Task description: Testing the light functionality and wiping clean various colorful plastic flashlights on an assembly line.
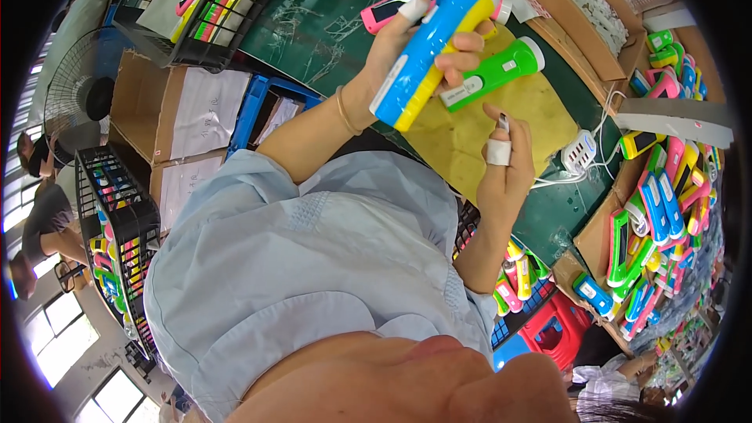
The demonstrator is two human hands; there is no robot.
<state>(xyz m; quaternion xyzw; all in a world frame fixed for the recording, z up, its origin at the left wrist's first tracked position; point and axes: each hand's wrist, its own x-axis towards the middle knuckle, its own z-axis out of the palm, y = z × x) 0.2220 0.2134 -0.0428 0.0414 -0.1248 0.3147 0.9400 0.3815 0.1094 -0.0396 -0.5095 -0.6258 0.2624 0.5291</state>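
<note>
The left hand [384, 55] grasps a blue-and-yellow flashlight [431, 51], its thumb along the blue side and its fingers curled around the yellow side. The flashlight is held tilted above the bench [321, 16], wide white-rimmed head toward the far side and narrow end toward the person. White tape wraps the thumb, and a tan band circles the wrist.

The right hand [513, 172] is raised near the narrow end of a green flashlight [493, 77], fingers partly bent, with white tape around 1 finger. A small shiny spot shows at a fingertip; whether something is pinched there, I cannot tell.

The green flashlight lies on a yellow sheet [540, 117] spread over the green benchtop. 2 pink flashlights [395, 9] lie beyond the left hand, partly hidden by it and by the blue-and-yellow flashlight. To the right of the sheet sits a white USB charging hub [580, 153] with white cables [607, 129].

Along the far edge is a cardboard box [572, 27] of small white parts. At the right, many multicolored flashlights [666, 204] are heaped. On the left stand a black basket [176, 51] containing more flashlights and a blue crate [254, 102].
</note>
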